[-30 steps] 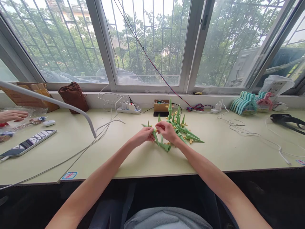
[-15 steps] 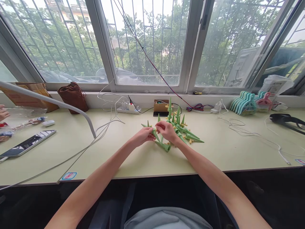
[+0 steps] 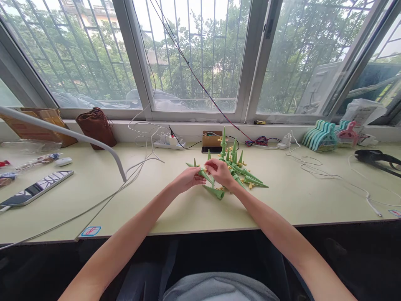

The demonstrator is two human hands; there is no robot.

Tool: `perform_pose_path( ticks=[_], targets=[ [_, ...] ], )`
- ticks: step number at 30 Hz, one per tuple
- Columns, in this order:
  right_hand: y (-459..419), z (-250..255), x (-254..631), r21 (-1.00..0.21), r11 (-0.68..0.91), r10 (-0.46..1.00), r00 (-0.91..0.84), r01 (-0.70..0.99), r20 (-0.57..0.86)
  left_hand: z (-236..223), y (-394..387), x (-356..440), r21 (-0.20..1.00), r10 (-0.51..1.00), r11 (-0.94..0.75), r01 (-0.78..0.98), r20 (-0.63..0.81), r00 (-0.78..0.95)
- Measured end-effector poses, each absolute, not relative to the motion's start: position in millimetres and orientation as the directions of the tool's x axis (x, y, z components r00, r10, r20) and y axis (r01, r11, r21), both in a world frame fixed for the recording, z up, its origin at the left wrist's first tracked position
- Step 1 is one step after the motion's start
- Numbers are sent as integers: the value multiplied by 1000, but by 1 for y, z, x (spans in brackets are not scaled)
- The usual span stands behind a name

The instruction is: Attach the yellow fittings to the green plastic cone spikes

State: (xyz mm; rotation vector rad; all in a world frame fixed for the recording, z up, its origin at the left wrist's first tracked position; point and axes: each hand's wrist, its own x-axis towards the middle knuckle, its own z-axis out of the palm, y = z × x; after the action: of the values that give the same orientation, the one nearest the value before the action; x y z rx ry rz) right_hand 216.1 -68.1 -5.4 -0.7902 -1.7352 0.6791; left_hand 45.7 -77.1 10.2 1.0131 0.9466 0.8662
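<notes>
Above the desk, my left hand [image 3: 187, 180] is closed round a green plastic watering spike [image 3: 206, 176], whose pointed end slants down to the right. My right hand [image 3: 220, 171] meets it from the other side, thumb and finger pinched at a small yellow valve on the spike; the fingertips partly hide it. Just below the hands, a loose green cone-shaped spike [image 3: 216, 192] lies on its side, its open end to the right. Beyond my right hand sits a group of green spikes [image 3: 247, 172] with yellow valves, some upright and others lying down.
A small cardboard box [image 3: 213, 136] with a dark phone stands behind the spikes. White cables [image 3: 138, 165] and a power strip [image 3: 169, 144] lie to the left, beside a tablet [image 3: 37, 190]. Teal clips [image 3: 319, 136] and black headphones [image 3: 379, 158] are at the right.
The held spike has turned slightly in my left hand, its tip shifting. My right hand has barely moved. Another person's hand at the far left edge has left the view.
</notes>
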Motion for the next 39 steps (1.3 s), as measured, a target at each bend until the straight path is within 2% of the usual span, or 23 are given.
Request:
perform_pose_path(
  ticks=[16,27,39],
  targets=[
    [-68,-5,217,-722,653,757,-217,229,616,12,-78,47,928,916,316,-199,-244,318],
    [-70,-2,218,-737,615,788,-186,281,587,14,-85,52,975,943,188,-118,-146,298],
    [-64,-6,220,-713,582,806,-166,390,568,11,-86,52,1000,961,-22,-20,26,275]
  ],
)
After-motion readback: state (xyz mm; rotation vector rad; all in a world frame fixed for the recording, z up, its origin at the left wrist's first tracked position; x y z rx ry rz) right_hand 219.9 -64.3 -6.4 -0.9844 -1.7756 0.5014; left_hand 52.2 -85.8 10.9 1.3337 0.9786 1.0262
